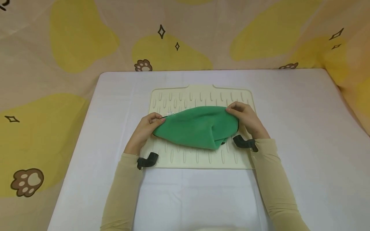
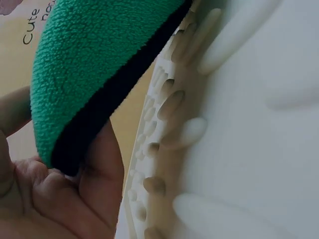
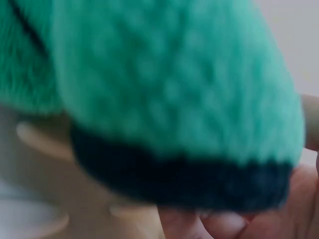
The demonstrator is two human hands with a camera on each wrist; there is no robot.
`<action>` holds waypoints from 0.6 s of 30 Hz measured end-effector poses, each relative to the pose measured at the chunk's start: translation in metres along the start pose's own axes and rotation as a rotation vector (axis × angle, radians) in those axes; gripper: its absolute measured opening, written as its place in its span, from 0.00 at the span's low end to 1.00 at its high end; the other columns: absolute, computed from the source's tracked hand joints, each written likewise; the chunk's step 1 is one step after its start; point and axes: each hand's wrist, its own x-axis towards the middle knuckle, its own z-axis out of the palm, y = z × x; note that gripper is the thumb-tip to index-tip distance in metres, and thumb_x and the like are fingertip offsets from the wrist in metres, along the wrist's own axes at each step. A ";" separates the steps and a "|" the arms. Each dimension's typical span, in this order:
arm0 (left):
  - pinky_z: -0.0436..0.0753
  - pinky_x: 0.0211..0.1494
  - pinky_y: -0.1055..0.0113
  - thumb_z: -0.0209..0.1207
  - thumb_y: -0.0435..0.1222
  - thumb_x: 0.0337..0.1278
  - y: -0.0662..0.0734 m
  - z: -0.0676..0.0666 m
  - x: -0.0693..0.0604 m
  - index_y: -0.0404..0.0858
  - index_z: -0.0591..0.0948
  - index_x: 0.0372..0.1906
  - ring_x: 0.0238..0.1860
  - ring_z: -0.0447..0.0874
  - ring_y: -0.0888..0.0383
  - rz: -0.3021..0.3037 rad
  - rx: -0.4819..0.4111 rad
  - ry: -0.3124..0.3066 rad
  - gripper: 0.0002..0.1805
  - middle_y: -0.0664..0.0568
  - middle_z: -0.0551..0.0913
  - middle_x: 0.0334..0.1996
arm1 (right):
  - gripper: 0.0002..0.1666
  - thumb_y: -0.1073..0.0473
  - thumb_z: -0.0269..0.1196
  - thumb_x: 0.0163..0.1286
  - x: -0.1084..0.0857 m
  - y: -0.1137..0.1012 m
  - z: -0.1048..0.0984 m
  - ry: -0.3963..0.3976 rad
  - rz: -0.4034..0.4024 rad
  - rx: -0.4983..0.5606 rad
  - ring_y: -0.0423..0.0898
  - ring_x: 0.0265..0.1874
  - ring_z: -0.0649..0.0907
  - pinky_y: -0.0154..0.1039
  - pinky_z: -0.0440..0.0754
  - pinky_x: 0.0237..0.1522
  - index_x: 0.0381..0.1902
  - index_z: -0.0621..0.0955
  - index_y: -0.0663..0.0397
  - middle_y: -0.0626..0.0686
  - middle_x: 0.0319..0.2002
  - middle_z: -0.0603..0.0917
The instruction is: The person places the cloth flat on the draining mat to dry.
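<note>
A green fuzzy cloth (image 1: 193,128) with a dark edge is stretched between both hands, above a cream ridged mat (image 1: 190,160). My left hand (image 1: 144,130) pinches its left end, thumb on top, near a small whitish tag (image 1: 170,113). At the upper right corner my right hand (image 1: 248,118) grips the cloth between thumb and fingers. The lower right part sags into a fold. In the left wrist view the cloth (image 2: 99,55) shows a dark band along its edge. Close up in the right wrist view, the blurred cloth (image 3: 174,84) hides part of the fingers.
The mat lies on a white-covered table (image 1: 303,144). A patterned curtain (image 1: 202,35) with yellow patches and paw prints hangs behind and to the sides. Black wrist mounts (image 1: 148,160) sit on both sleeved forearms.
</note>
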 end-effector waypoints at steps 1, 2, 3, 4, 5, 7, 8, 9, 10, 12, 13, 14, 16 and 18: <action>0.71 0.45 0.69 0.55 0.39 0.66 0.000 0.000 0.000 0.31 0.73 0.42 0.31 0.75 0.60 -0.006 0.013 0.000 0.13 0.56 0.80 0.28 | 0.10 0.55 0.58 0.70 0.000 0.000 0.000 -0.009 0.005 -0.009 0.44 0.42 0.75 0.34 0.71 0.47 0.39 0.79 0.57 0.47 0.39 0.80; 0.71 0.45 0.69 0.55 0.39 0.66 0.000 -0.001 0.000 0.31 0.73 0.42 0.33 0.75 0.60 -0.010 0.025 -0.003 0.14 0.56 0.80 0.28 | 0.11 0.55 0.58 0.70 0.000 0.001 -0.001 -0.019 0.009 -0.022 0.44 0.42 0.75 0.35 0.71 0.47 0.39 0.79 0.58 0.47 0.39 0.80; 0.70 0.46 0.68 0.55 0.40 0.66 0.000 -0.001 0.000 0.31 0.73 0.43 0.34 0.74 0.59 -0.014 0.035 -0.009 0.14 0.55 0.80 0.29 | 0.12 0.54 0.58 0.71 0.000 0.001 -0.002 -0.028 0.013 -0.037 0.45 0.43 0.75 0.36 0.71 0.48 0.40 0.79 0.58 0.48 0.40 0.79; 0.70 0.47 0.68 0.56 0.40 0.65 -0.001 -0.001 -0.001 0.31 0.73 0.43 0.35 0.74 0.58 -0.019 0.047 -0.018 0.14 0.53 0.80 0.30 | 0.14 0.53 0.57 0.71 0.000 0.001 -0.003 -0.036 0.021 -0.050 0.45 0.43 0.75 0.37 0.70 0.50 0.41 0.79 0.60 0.49 0.40 0.79; 0.69 0.49 0.67 0.56 0.41 0.65 0.000 -0.002 -0.001 0.31 0.73 0.44 0.37 0.73 0.57 -0.022 0.062 -0.030 0.15 0.51 0.80 0.31 | 0.16 0.52 0.57 0.71 0.000 0.001 -0.004 -0.037 0.028 -0.068 0.45 0.44 0.74 0.38 0.69 0.51 0.41 0.79 0.61 0.50 0.41 0.79; 0.68 0.51 0.65 0.55 0.43 0.65 0.000 -0.004 -0.003 0.31 0.74 0.46 0.40 0.73 0.55 -0.027 0.116 -0.059 0.18 0.49 0.80 0.34 | 0.20 0.49 0.57 0.71 -0.001 0.001 -0.006 -0.034 0.047 -0.100 0.46 0.46 0.73 0.40 0.67 0.53 0.43 0.79 0.63 0.51 0.43 0.79; 0.67 0.52 0.65 0.55 0.44 0.66 0.000 -0.006 -0.003 0.31 0.74 0.47 0.42 0.72 0.55 -0.031 0.141 -0.076 0.19 0.48 0.80 0.36 | 0.22 0.47 0.56 0.71 -0.001 0.001 -0.007 -0.033 0.058 -0.123 0.46 0.47 0.73 0.41 0.66 0.54 0.44 0.79 0.64 0.52 0.44 0.79; 0.68 0.52 0.64 0.55 0.45 0.66 0.001 -0.008 -0.004 0.32 0.74 0.49 0.42 0.72 0.54 -0.040 0.164 -0.092 0.19 0.47 0.81 0.38 | 0.25 0.45 0.56 0.71 -0.002 0.000 -0.009 -0.031 0.072 -0.143 0.47 0.47 0.72 0.42 0.65 0.54 0.45 0.79 0.65 0.53 0.45 0.78; 0.69 0.51 0.63 0.55 0.46 0.66 0.001 -0.009 -0.005 0.32 0.74 0.50 0.42 0.73 0.54 -0.053 0.190 -0.111 0.20 0.46 0.81 0.39 | 0.27 0.43 0.55 0.70 -0.002 -0.001 -0.010 -0.028 0.087 -0.162 0.47 0.47 0.72 0.43 0.65 0.54 0.45 0.79 0.65 0.54 0.45 0.78; 0.72 0.48 0.63 0.54 0.46 0.66 0.002 -0.013 -0.006 0.33 0.74 0.52 0.42 0.74 0.54 -0.079 0.233 -0.149 0.21 0.45 0.81 0.42 | 0.30 0.41 0.54 0.70 -0.003 -0.001 -0.013 -0.028 0.119 -0.199 0.47 0.46 0.72 0.43 0.66 0.52 0.46 0.80 0.66 0.54 0.44 0.78; 0.74 0.46 0.63 0.54 0.46 0.65 0.002 -0.015 -0.007 0.33 0.74 0.53 0.40 0.75 0.53 -0.096 0.240 -0.165 0.22 0.44 0.81 0.43 | 0.32 0.40 0.54 0.70 -0.003 -0.002 -0.014 -0.034 0.132 -0.217 0.47 0.46 0.72 0.43 0.67 0.52 0.47 0.80 0.66 0.54 0.44 0.79; 0.76 0.45 0.63 0.54 0.46 0.65 0.002 -0.017 -0.008 0.32 0.73 0.54 0.39 0.76 0.53 -0.109 0.243 -0.183 0.22 0.44 0.81 0.44 | 0.32 0.40 0.54 0.70 -0.004 -0.002 -0.015 -0.044 0.142 -0.229 0.47 0.45 0.73 0.42 0.68 0.51 0.47 0.80 0.67 0.54 0.43 0.79; 0.78 0.41 0.64 0.56 0.46 0.64 0.003 -0.020 -0.010 0.31 0.73 0.54 0.37 0.78 0.54 -0.127 0.247 -0.213 0.24 0.43 0.82 0.43 | 0.32 0.40 0.54 0.69 -0.004 -0.003 -0.017 -0.061 0.157 -0.247 0.46 0.43 0.74 0.41 0.70 0.49 0.46 0.82 0.67 0.52 0.39 0.81; 0.80 0.40 0.64 0.57 0.46 0.63 0.003 -0.023 -0.012 0.30 0.73 0.53 0.35 0.79 0.55 -0.134 0.255 -0.231 0.24 0.43 0.82 0.42 | 0.31 0.41 0.55 0.69 -0.004 -0.003 -0.018 -0.081 0.164 -0.250 0.45 0.39 0.75 0.40 0.71 0.47 0.43 0.83 0.67 0.50 0.33 0.82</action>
